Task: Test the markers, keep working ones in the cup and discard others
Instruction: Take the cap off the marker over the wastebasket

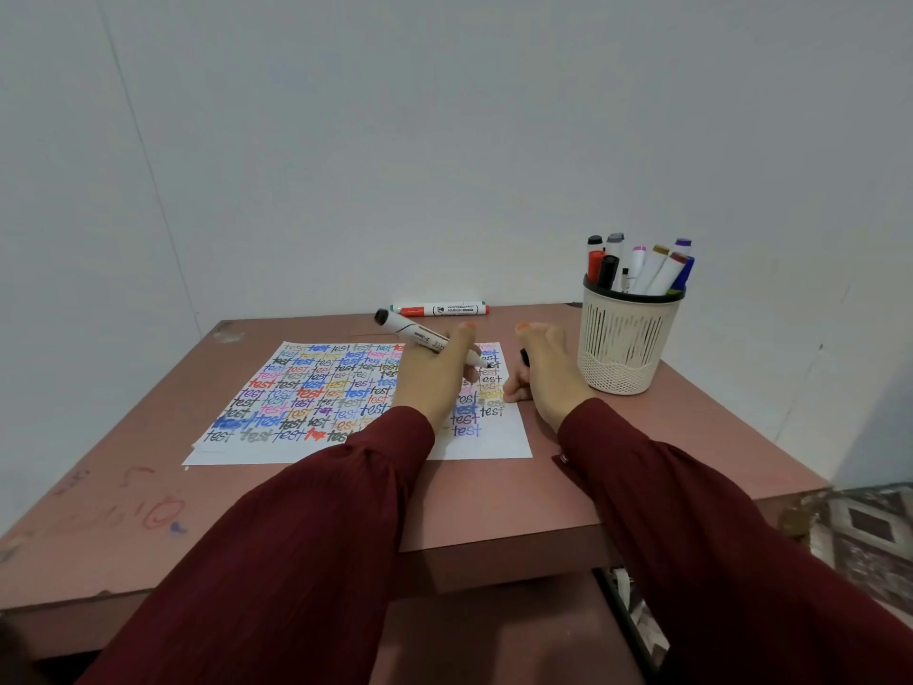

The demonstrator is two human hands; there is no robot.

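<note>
**Testing a black marker on the crowded sheet**

Working over the paper sheet (pixel 494 444) lying mid-frame on the bench (pixel 296 511), packed with coloured "test" words from its left edge across. Gripping the black marker (pixel 420 333) in the left hand (pixel 435 375), fingers wrapped round the barrel, butt end pointing to the upper left, tip angling down toward the sheet's upper right corner. Aiming, for best results, at a bare patch there and avoiding old ink, likely to mask a faint line. Laying the nib flat and pulling one slow, even stroke.

Leaving alone the two markers (pixel 439 309) lying side by side at the bench's far edge, just above centre, seemingly the discards.

Steadying the sheet with the right hand (pixel 538 373), resting just right of the tip, fingers curled round a small black thing (pixel 524 357), probably the cap. Holding it near for recapping straight after the stroke.

Judging the mark before choosing a place. Solid ink: dropping the marker into the cup (pixel 630 338) standing at the right of the frame, crowded with upright markers. Weak ink: setting it beside the two at the back.
</note>
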